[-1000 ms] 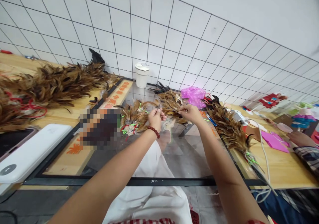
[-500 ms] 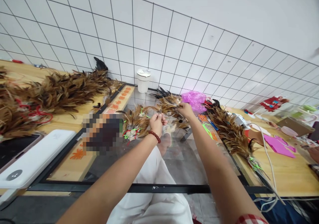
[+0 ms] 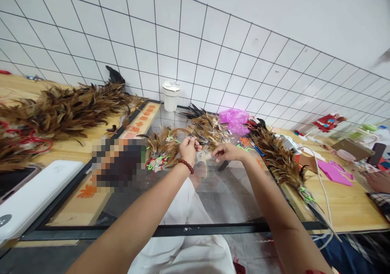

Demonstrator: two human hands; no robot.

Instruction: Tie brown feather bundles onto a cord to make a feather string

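Note:
My left hand (image 3: 189, 151), with a dark red bead bracelet (image 3: 185, 166) at its wrist, is closed in a pinch over the glass tabletop (image 3: 225, 196). What its fingertips grip is too small to make out. To its right is my right hand (image 3: 227, 153), fingers bent together near some pale fluff (image 3: 201, 157); anything between them is hidden. Beside the left hand lies a bundle of brown feathers (image 3: 163, 144) with green and red ties. Beyond both hands spreads a pile of loose brown and black feathers (image 3: 209, 127).
A white lidded cup (image 3: 171, 97) and a pink plastic bag (image 3: 234, 120) stand at the back. Long feather bundles lie left (image 3: 70, 111) and right (image 3: 272, 156). A white power bank (image 3: 39, 198) lies front left. Another person's hand (image 3: 376, 180) rests far right.
My right hand has drawn back from the feather pile, toward me and nearer the pale fluff. The left hand stays pinched in about the same place. The view has shifted slightly.

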